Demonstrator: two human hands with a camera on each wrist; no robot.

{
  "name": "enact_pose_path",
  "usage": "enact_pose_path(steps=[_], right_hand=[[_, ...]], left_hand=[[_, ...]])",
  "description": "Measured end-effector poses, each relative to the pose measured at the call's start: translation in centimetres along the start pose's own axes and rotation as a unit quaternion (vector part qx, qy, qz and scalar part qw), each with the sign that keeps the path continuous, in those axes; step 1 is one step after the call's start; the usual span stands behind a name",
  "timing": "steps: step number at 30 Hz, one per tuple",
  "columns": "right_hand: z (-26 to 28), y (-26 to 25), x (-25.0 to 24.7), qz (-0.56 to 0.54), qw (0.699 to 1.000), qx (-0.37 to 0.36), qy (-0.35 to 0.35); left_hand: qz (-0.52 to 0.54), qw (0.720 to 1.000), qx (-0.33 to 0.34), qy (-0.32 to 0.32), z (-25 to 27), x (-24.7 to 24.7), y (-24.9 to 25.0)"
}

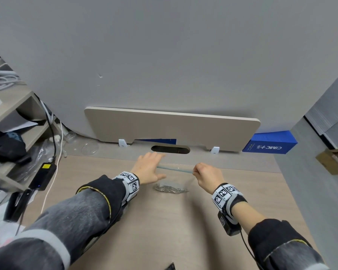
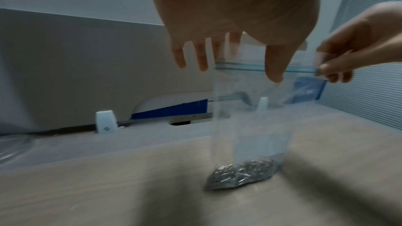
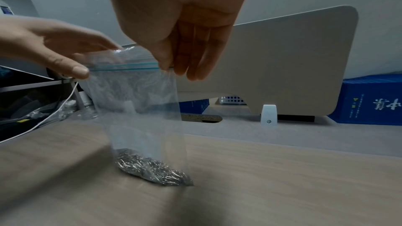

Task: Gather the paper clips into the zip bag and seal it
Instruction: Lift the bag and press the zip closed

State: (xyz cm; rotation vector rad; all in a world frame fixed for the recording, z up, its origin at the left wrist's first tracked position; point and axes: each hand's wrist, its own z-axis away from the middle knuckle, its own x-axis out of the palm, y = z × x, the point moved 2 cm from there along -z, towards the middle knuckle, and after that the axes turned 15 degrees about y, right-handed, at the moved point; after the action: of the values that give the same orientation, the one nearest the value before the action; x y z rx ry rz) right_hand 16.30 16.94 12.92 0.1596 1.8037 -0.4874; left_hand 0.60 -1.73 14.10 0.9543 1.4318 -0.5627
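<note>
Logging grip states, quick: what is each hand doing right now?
Left hand: open, fingers spread by the zip bag top, gripping nothing.
Right hand: pinches the zip bag's seal strip end, holding it upright.

Upright clear zip bag [image 3: 139,102], paper clips [image 3: 152,169] inside

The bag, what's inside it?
A pile of shiny paper clips sits at the bottom of the clear zip bag. The rest looks empty. The right hand pinches its top corner, hiding that bit.
</note>
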Motion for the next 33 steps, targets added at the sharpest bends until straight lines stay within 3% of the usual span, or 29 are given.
enact_pose_path(steps=[4, 11, 23, 33], right_hand=[[-0.1, -2.0, 0.1, -0.009, 0.998, -0.050, 0.021], [0.1, -3.8, 0.0, 0.024, 0.995, -0.088, 0.031], [0.1, -1.2, -1.0, 0.032, 0.997, -0.067, 0.035], [1.0, 0.5, -0.7, 0.037, 0.997, -0.064, 0.027]], left_hand=[[-0.017, 0.996, 0.092, -0.005, -0.8, 1.5, 4.1], [0.017, 0.992, 0.117, 0.055, -1.0, 2.1, 4.3], [-0.005, 0.994, 0.078, 0.079, -0.6, 0.3, 1.5], [-0.025, 0.996, 0.068, 0.056, 0.1, 0.5, 0.0]])
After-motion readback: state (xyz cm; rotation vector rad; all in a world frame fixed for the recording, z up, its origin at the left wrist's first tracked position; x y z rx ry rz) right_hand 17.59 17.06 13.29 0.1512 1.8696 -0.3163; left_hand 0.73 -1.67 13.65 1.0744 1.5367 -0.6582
